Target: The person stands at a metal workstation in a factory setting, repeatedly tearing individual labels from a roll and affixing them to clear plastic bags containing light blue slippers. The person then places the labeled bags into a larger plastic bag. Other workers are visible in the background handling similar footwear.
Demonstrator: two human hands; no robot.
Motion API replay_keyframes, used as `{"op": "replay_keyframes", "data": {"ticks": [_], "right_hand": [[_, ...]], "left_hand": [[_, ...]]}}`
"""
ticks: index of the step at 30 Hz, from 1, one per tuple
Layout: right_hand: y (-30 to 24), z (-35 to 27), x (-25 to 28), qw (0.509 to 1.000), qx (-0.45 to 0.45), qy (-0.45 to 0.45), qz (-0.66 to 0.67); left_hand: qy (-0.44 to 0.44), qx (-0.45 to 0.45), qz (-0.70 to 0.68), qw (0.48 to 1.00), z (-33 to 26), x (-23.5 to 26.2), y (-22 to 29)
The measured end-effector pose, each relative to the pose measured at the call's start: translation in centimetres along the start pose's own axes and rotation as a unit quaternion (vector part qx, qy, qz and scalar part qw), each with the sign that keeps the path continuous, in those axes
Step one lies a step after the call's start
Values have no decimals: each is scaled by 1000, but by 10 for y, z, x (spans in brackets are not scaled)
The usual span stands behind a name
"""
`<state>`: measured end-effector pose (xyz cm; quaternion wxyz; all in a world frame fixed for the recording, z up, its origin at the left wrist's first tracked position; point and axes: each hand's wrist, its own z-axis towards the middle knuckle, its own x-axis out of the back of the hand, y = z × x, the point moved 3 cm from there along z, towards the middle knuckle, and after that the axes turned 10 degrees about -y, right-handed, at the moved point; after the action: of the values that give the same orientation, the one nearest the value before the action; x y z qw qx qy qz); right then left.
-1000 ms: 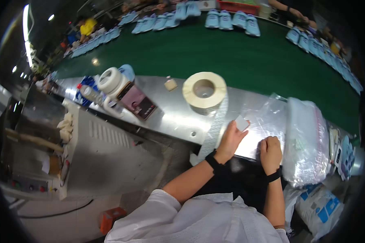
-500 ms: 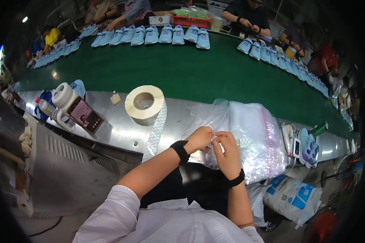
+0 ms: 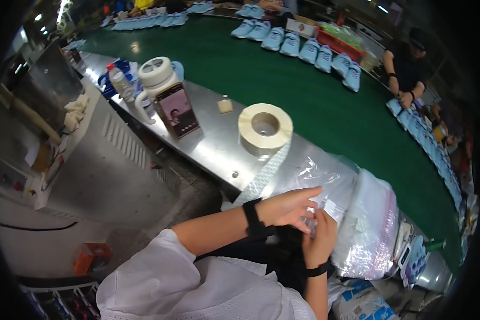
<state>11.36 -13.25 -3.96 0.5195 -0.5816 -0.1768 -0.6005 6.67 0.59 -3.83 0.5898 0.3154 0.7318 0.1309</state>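
My left hand (image 3: 290, 209) is held over the metal table edge with its fingers stretched out and apart, touching or just beside a clear plastic bag (image 3: 317, 176). My right hand (image 3: 321, 234) is closer to me, its fingers pinched at the bag's near edge. A small white patch (image 3: 330, 207) shows at the bag near the right fingertips; what it is I cannot make out. To the right lies a thick stack of clear plastic bags (image 3: 369, 224) with a pink strip. Beyond my left hand stands a roll of labels (image 3: 248, 118), its printed strip (image 3: 265, 175) trailing toward me.
A white jug (image 3: 157, 74) with a phone (image 3: 177, 112) leaning on it stands at the left, beside a bottle (image 3: 120, 82). Light-blue shoes (image 3: 290, 44) line the green belt's (image 3: 208, 58) far side, where a person (image 3: 408, 66) works. A grey metal cabinet (image 3: 106, 165) stands at left.
The view has swung left, so the table things sit further right. My left fingers have spread from a pinch and parted from the right hand's fingertips.
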Motion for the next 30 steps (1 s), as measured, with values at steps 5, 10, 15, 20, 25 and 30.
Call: {"op": "replay_keyframes", "data": {"ticks": [5,10,15,20,25,30], "right_hand": [[0,14,18,982,-100,84,139],[-29,16,13,993,-30,40,107],[-29,9,6,985,29,-93,142],[30,-29,74,980,-155,72,102],[113,-79,116,932,-327,81,-134],[185,-111,95,919,-387,22,75]], "left_hand": [[27,15,27,999,-55,50,-1],[-20,-40,-65,997,-8,50,-10],[-92,-130,-110,981,47,70,-12],[-107,-125,-184,969,41,67,-9],[-99,-119,-168,974,33,60,-2],[-217,-156,-148,952,41,73,-12]]}}
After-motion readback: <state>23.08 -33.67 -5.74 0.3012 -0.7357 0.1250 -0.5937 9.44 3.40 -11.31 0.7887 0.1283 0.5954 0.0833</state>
